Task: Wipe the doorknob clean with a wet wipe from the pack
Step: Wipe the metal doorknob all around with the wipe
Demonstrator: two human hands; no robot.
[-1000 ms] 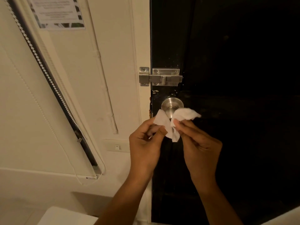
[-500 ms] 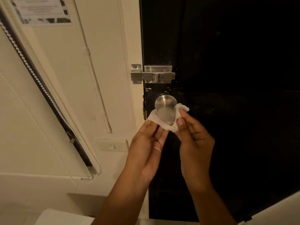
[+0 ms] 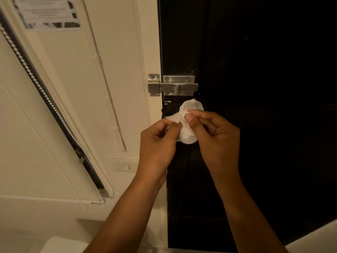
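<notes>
A white wet wipe (image 3: 187, 132) is draped over the doorknob on the black door (image 3: 255, 70), so the knob itself is hidden under it. My left hand (image 3: 158, 143) pinches the wipe's left edge. My right hand (image 3: 215, 136) pinches the wipe at its middle with thumb and forefinger, right in front of the knob. The wipe pack is not in view.
A steel slide bolt (image 3: 172, 85) bridges the door and the cream frame just above the knob. A light switch (image 3: 125, 167) sits on the wall at lower left. A roller blind with a bead chain (image 3: 42, 92) runs diagonally at left. A notice (image 3: 47, 11) hangs top left.
The wipe has gone from under the knob to over it; the bare metal knob seen earlier is now covered. Both hands have shifted slightly up and closed in on the wipe.
</notes>
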